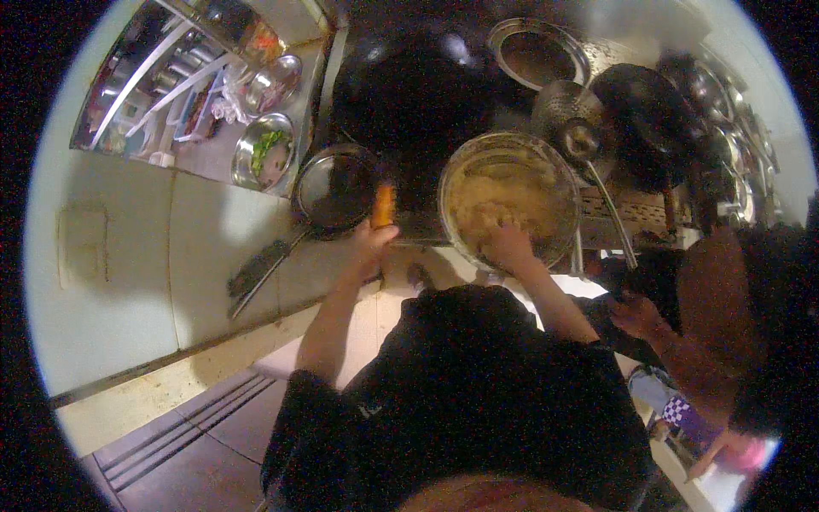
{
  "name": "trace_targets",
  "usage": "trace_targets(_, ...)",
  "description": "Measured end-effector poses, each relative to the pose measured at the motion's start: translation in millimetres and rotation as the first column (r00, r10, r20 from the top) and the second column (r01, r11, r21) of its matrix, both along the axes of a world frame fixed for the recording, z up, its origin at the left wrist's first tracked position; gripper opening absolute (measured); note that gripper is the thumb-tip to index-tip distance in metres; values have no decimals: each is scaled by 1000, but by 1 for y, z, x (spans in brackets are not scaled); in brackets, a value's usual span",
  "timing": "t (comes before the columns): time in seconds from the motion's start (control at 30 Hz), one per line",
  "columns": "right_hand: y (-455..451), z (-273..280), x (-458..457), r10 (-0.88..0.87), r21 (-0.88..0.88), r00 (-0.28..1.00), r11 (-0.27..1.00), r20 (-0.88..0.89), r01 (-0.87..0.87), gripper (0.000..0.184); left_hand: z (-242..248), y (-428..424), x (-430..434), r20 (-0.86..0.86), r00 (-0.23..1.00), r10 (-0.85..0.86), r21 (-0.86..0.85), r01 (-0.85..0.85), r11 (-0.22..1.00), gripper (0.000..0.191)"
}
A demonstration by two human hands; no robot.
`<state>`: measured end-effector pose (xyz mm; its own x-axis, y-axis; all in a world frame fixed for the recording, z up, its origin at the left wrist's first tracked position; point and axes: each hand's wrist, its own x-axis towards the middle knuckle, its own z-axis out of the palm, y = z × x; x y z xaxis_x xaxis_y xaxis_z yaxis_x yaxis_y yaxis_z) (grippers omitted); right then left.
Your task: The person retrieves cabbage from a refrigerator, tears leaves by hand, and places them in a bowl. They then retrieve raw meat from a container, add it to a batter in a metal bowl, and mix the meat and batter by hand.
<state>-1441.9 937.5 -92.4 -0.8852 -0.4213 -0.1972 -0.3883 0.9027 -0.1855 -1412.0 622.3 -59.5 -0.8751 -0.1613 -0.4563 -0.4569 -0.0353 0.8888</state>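
My right hand (510,246) reaches into a large round metal basin (446,185) of yellowish-brown, wet-looking food or batter (505,185); its fingertips are partly hidden in the contents. My left hand (373,238) is closed around an orange handle-like object (384,206), which stands upright from the fist at the near edge of a big dark wok (416,121). Just left of that hand lies a round dark pan or strainer (338,189), its long thin handle (269,275) pointing towards the lower left. The wok's inside is too dark to make out.
Right of the basin are a perforated metal skimmer (566,115), a ladle (581,139) and a dark wok (646,128). A metal-rimmed pot (496,48) stands behind. At left, a steel bowl (237,153) holds green leaves. A co-worker's arm (672,345) is close on the right.
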Motion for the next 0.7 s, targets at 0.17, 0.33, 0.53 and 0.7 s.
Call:
trace_targets(0.17, -3, 5, -1, -93, -24, 987, 995, 131, 97, 45, 6, -14, -6, 83, 995, -61, -164, 74, 984, 22)
trace_targets(0.33, -6, 2, 5, -75, 41, 997, 996, 20, 74, 55, 50, 1, -5, -148, 984, -96, -609, -14, 793, 30)
trace_targets(0.53, 31, 11, -37, -219, -284, 968, 927, 126, 246, 62, 63, 102, 0, 94, 952, -292, -704, 271, 657, 58)
trace_targets(0.7, 32, -3, -89, -445, -617, 778, 479, 443, 625, 69, -4, 132, -47, 133, 974, -183, -597, 226, 770, 63)
